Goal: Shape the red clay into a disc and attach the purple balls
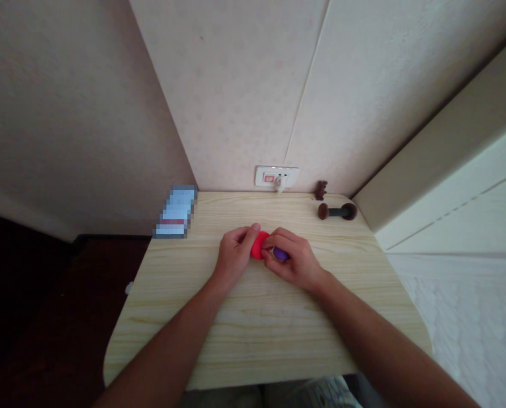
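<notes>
Above the middle of the table, my left hand (234, 252) is closed on the left edge of a bright red round piece (259, 246), with the thumb along its upper side. My right hand (293, 256) is curled around a smooth purple piece (281, 253), which shows between the fingers and the palm. Its fingertips touch the right part of the red piece. Fingers cover much of both pieces, and I cannot tell what either is made of.
Pale wood-grain table (236, 340) against the wall. A blurred-out phone-like slab (175, 212) lies at its back left corner. At the back right are a brown dumbbell-shaped object (337, 212) and a small dark brown figure (321, 190). A wall socket (277, 177) holds a white plug.
</notes>
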Demonstrator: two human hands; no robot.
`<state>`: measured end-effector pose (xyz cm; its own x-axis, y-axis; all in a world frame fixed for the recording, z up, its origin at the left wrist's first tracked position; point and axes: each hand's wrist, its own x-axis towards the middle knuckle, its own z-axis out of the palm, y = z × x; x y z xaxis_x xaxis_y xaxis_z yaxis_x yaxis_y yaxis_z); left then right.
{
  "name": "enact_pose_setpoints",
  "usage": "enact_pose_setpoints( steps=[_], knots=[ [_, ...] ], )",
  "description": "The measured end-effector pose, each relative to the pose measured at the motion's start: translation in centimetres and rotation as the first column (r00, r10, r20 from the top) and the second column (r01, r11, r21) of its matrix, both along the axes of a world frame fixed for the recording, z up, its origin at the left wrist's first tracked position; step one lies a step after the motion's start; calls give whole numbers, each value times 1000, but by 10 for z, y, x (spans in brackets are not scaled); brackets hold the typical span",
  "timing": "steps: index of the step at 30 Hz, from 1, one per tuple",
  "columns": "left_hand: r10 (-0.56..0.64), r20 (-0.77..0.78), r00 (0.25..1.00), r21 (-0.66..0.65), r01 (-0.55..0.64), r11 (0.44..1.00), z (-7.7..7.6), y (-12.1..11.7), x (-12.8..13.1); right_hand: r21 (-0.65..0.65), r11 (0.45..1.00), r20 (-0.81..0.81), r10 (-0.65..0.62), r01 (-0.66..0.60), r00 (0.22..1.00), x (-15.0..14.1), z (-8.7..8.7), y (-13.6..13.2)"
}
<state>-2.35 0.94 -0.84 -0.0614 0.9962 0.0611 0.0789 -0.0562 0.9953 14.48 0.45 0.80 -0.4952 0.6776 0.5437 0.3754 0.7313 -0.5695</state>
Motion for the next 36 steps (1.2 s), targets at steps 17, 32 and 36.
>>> enact_pose_setpoints(
  steps=[17, 32, 36],
  knots=[
    [7, 64, 998, -15, -6, 1000, -1, 1, 0, 28, 996, -102, -82, 85, 991, 0, -1, 1],
    [-58, 122, 991, -62, 66, 996, 0, -2, 1, -46, 982, -139, -188, 183, 972, 0, -4, -1],
    [-52, 175, 983, -85, 67, 994, 0, -1, 2, -95, 986, -166, -149, 135, 975, 0, -3, 0]
  ],
)
